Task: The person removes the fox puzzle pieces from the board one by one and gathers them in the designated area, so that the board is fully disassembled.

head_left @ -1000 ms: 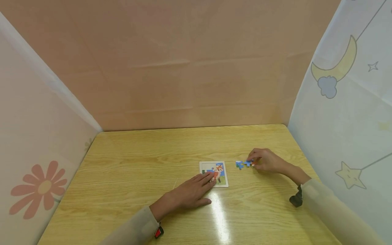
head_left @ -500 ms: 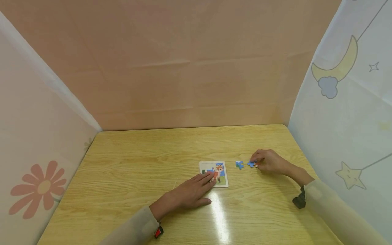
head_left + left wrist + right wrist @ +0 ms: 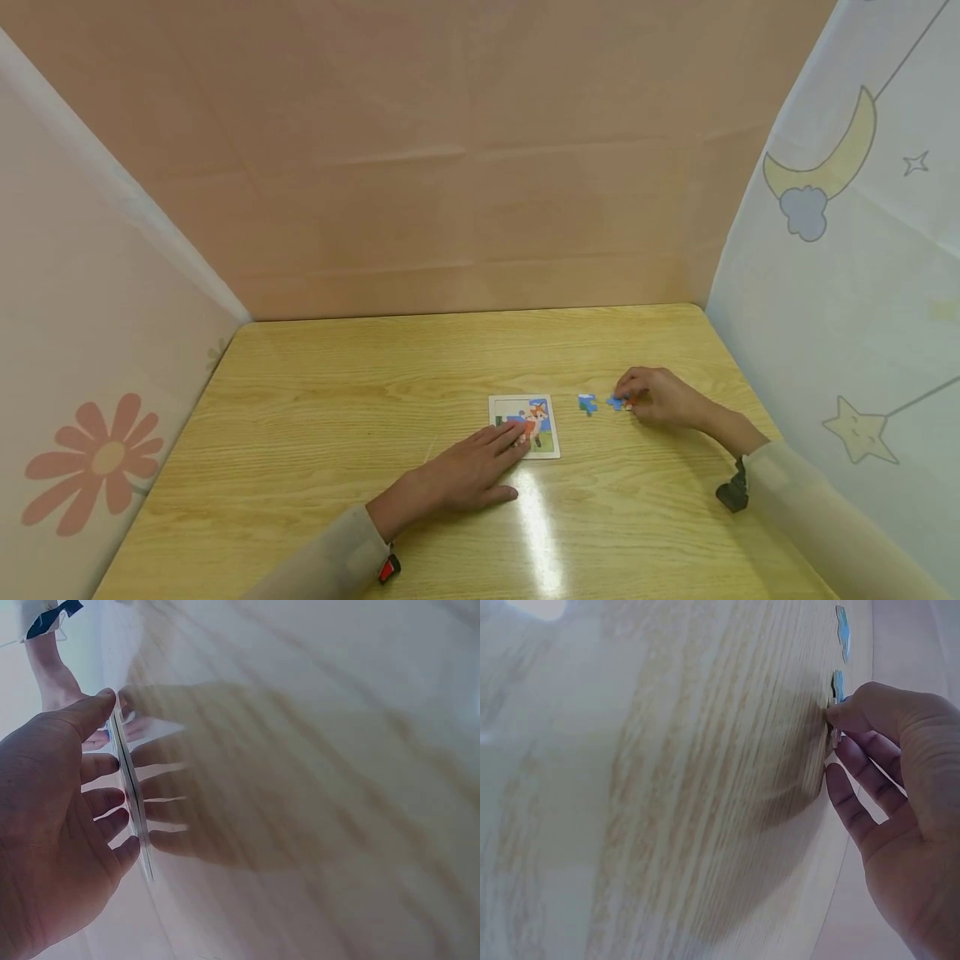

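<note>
A square puzzle board (image 3: pixel 555 433) with a fox picture and a pale border lies flat on the table, partly filled with pieces. My left hand (image 3: pixel 468 473) rests with straight fingers over its lower left part and hides some of the picture. The left wrist view shows the board's thin edge (image 3: pixel 135 802) under the fingertips. To the right, my right hand (image 3: pixel 660 398) pinches a blue and orange puzzle piece (image 3: pixel 617 403) between thumb and finger, close over the table. In the right wrist view this piece (image 3: pixel 838 686) is half hidden by the thumb.
Another blue puzzle piece (image 3: pixel 587 404) lies between the board and my right hand. The wooden table (image 3: pixel 360 375) is bordered by an orange-brown back sheet (image 3: pixel 465 208) and pale printed sheets at both sides. Light glares on the wood below the board.
My right hand has shifted slightly right with the puzzle piece, widening the gap to the other loose piece. My left hand has stayed on the board.
</note>
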`<action>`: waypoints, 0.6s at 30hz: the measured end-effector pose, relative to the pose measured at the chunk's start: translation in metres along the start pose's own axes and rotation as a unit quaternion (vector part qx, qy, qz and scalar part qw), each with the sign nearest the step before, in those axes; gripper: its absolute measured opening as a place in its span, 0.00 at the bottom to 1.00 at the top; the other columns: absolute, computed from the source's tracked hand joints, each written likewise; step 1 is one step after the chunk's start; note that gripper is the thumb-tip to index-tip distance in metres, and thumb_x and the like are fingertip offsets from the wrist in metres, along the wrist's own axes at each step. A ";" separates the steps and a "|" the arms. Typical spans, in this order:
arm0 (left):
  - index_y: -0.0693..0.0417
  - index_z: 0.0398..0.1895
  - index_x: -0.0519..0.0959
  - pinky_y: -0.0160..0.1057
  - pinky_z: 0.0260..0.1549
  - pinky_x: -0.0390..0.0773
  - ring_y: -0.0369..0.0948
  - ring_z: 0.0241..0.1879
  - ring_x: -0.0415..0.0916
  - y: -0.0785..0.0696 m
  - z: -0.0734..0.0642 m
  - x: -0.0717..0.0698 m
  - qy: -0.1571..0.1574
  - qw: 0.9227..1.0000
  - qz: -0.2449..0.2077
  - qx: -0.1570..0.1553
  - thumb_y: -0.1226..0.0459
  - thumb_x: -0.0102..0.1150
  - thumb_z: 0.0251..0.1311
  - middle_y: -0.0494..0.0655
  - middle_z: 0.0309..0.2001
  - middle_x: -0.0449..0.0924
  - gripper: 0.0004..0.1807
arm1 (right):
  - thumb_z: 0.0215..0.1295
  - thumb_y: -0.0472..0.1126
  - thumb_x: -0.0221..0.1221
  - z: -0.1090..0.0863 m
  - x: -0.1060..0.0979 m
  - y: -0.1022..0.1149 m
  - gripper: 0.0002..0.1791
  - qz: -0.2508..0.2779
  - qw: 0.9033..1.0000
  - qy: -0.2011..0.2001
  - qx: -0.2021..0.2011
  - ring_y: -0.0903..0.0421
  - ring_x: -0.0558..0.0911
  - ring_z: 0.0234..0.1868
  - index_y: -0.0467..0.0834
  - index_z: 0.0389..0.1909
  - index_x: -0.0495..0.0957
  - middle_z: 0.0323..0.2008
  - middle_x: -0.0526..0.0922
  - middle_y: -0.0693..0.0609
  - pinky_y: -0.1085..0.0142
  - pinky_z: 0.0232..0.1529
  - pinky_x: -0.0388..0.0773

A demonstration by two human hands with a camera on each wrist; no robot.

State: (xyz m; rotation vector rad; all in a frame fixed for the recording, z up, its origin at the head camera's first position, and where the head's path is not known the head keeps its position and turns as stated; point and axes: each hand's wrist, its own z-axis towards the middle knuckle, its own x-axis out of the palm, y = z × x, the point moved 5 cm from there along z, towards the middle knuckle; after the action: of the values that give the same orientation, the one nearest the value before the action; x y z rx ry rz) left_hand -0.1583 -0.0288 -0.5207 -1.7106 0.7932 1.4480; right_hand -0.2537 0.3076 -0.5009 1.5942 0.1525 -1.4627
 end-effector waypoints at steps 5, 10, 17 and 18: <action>0.53 0.86 0.52 0.49 0.81 0.57 0.49 0.85 0.46 0.000 0.000 0.001 -0.004 1.000 0.005 0.002 0.43 0.47 0.82 0.55 0.86 0.44 0.41 | 0.59 0.19 0.67 -0.001 0.002 0.000 0.15 -0.010 1.000 -0.007 -0.011 0.46 0.88 0.42 0.33 0.45 0.89 0.46 0.85 0.43 0.58 0.42 0.90; 0.53 0.86 0.52 0.49 0.81 0.55 0.49 0.85 0.46 0.000 0.000 0.001 -0.007 1.000 0.010 0.006 0.42 0.46 0.82 0.55 0.86 0.44 0.41 | 0.57 0.19 0.68 0.000 0.001 0.001 0.16 -0.022 0.999 -0.016 -0.017 0.47 0.87 0.43 0.35 0.44 0.89 0.46 0.85 0.46 0.57 0.42 0.90; 0.53 0.87 0.51 0.50 0.82 0.52 0.49 0.85 0.43 -0.001 0.003 0.002 -0.012 1.000 0.003 0.011 0.39 0.42 0.81 0.53 0.87 0.41 0.43 | 0.57 0.23 0.71 0.011 -0.001 0.015 0.16 -0.043 0.998 -0.028 -0.048 0.50 0.87 0.42 0.37 0.46 0.89 0.44 0.86 0.47 0.56 0.39 0.89; 0.53 0.87 0.51 0.50 0.82 0.52 0.49 0.85 0.43 -0.001 0.003 0.002 -0.013 1.000 -0.001 0.010 0.38 0.41 0.81 0.52 0.87 0.41 0.43 | 0.58 0.23 0.71 0.013 0.000 0.017 0.16 -0.040 0.998 -0.025 -0.048 0.49 0.87 0.41 0.36 0.47 0.88 0.44 0.86 0.47 0.56 0.39 0.89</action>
State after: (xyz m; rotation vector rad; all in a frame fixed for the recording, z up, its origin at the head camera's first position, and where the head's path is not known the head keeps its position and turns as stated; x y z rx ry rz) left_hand -0.1589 -0.0255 -0.5224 -1.6731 0.7902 1.4540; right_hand -0.2528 0.2896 -0.4898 1.4871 0.2570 -1.5329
